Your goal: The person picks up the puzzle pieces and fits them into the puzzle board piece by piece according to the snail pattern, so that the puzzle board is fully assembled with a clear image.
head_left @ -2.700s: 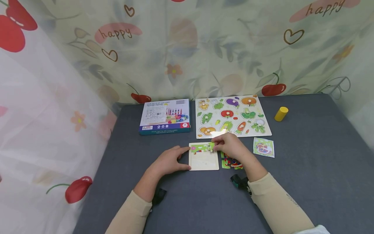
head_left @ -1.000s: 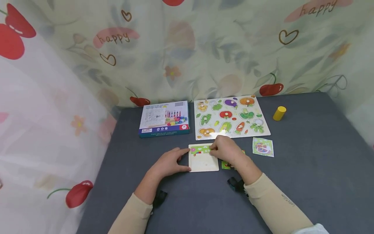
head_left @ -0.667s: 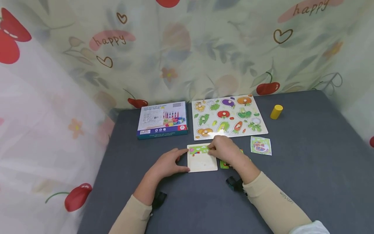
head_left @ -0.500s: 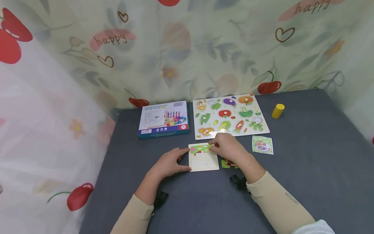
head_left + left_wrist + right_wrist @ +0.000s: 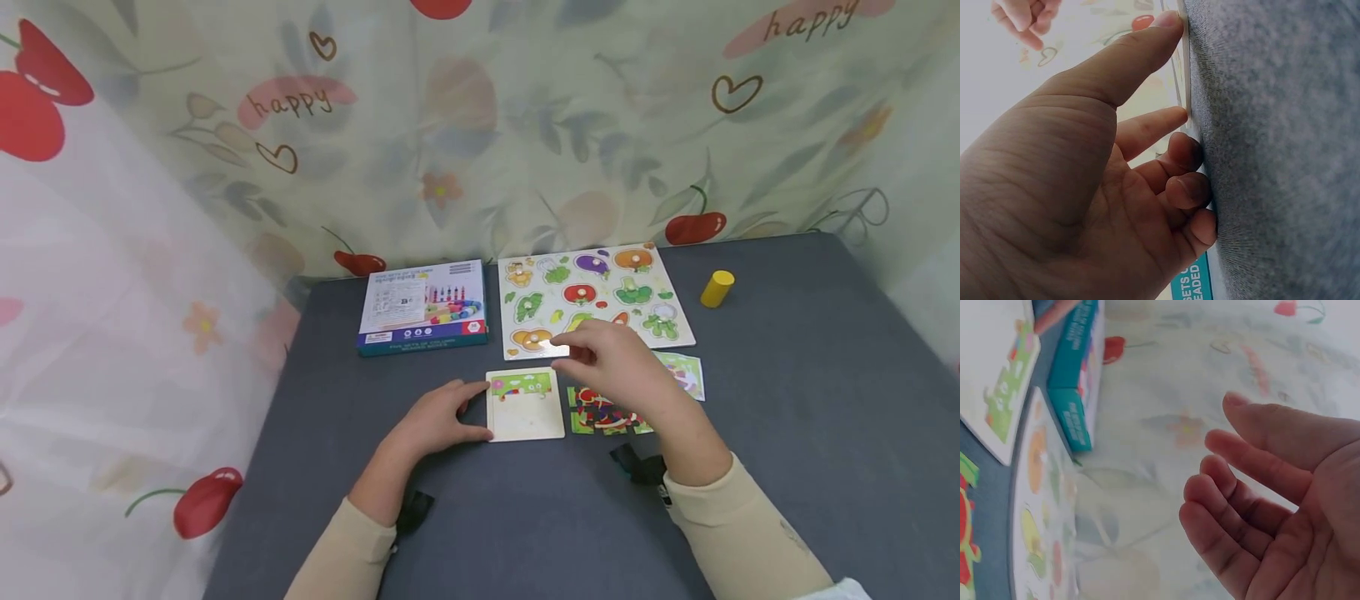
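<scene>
A small square jigsaw tray (image 5: pixel 525 422) lies on the grey table, its far strip filled with joined green puzzle pieces (image 5: pixel 522 384). My left hand (image 5: pixel 431 423) touches the tray's left edge with thumb and index fingertip; in the left wrist view its other fingers curl loosely beside the edge. My right hand (image 5: pixel 618 367) hovers above and right of the tray, thumb and fingers apart, holding nothing, as the right wrist view also shows. Below that hand lie several loose jigsaw pieces (image 5: pixel 596 412) in red, green and black, partly hidden by it.
Behind the tray lies a vegetable peg puzzle board (image 5: pixel 540 292), with a boxed bead set (image 5: pixel 422 308) to its left. A yellow cylinder (image 5: pixel 717 289) stands at the far right. A picture card (image 5: pixel 692 375) is partly covered by my right hand.
My right hand has set a green piece into the tray's far right corner, let it go, and lifted away to the right. The left hand stays at the tray's edge.
</scene>
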`<state>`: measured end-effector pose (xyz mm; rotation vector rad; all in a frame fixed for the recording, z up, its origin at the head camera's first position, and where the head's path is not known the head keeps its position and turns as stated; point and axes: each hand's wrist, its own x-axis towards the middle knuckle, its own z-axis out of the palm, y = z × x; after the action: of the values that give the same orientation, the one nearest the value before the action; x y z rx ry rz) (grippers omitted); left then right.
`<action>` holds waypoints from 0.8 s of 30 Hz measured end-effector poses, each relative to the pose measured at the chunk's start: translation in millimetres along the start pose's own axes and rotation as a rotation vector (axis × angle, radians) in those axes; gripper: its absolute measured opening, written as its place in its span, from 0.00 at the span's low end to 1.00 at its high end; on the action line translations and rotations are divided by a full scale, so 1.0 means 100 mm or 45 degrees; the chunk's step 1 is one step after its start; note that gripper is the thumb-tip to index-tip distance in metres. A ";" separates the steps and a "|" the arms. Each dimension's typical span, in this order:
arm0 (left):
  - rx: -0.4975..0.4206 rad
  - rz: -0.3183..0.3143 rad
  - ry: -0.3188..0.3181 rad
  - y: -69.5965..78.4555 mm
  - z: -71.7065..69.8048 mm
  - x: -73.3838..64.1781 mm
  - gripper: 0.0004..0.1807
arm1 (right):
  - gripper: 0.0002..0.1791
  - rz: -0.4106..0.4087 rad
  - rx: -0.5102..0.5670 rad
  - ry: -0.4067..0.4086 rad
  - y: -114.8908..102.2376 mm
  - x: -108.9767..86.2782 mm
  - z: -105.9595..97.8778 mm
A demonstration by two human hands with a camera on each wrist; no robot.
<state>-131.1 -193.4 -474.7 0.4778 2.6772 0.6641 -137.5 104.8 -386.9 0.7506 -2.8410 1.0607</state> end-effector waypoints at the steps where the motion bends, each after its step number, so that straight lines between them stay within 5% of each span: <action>1: -0.001 0.003 0.000 0.00 0.00 0.00 0.45 | 0.16 -0.002 0.012 -0.002 0.01 -0.01 -0.03; 13: -0.018 -0.002 0.001 0.01 -0.01 -0.02 0.45 | 0.14 0.140 0.200 -0.288 0.42 0.02 -0.17; 24: -0.013 -0.015 -0.008 -0.01 0.00 0.00 0.45 | 0.15 0.289 0.360 -0.545 0.79 0.08 0.01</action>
<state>-131.8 -194.1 -475.1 0.4605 2.6674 0.6720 -179.6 151.9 -434.6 0.7643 -3.2351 1.5257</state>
